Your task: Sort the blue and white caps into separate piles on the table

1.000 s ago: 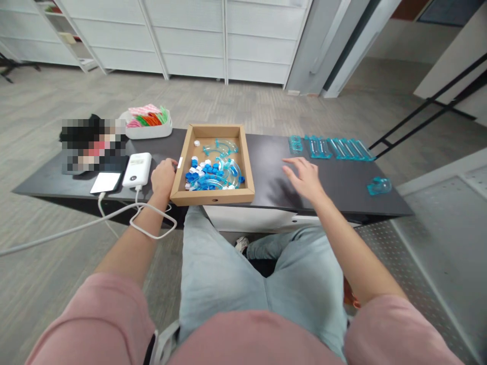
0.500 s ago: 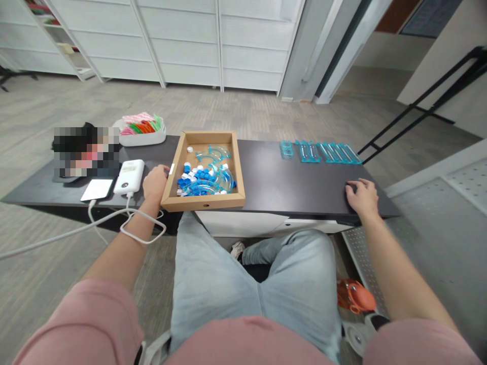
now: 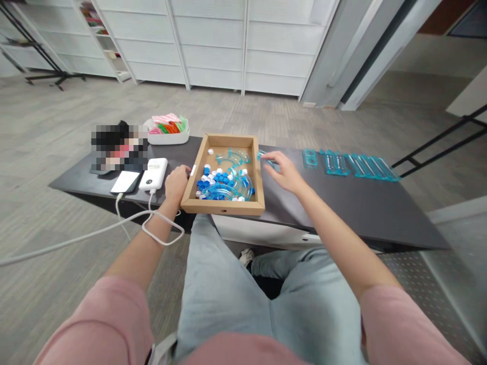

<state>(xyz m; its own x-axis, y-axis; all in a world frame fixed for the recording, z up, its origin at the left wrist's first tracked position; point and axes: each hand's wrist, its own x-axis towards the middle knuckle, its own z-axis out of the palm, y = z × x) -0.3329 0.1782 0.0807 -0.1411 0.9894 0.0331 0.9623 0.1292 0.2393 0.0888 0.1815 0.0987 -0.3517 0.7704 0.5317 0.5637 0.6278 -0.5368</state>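
Observation:
My left hand (image 3: 177,183) lies against the left side of a cardboard box (image 3: 224,207), its fingers curled on the table. Whether it grips anything there is hidden. Just outside the box's right wall, my right hand (image 3: 282,171) has its fingers around a clear blue plastic piece (image 3: 262,153), partly hidden by the fingers. Inside the box are clear blue curved tubes (image 3: 222,191), more curved pieces (image 3: 238,157), and many small blue and white caps (image 3: 218,177).
At the right, clear blue square pieces (image 3: 310,158), short tubes (image 3: 337,164) and longer tubes (image 3: 373,167) lie in a row on the dark table (image 3: 342,203). To the left are a white power bank (image 3: 154,174), cables (image 3: 95,234) and a white bin (image 3: 169,138) of colourful items.
My right hand has moved from the table's right end to beside the box, where a clear blue piece now shows at its fingers. My left hand stays by the box. The view has shifted.

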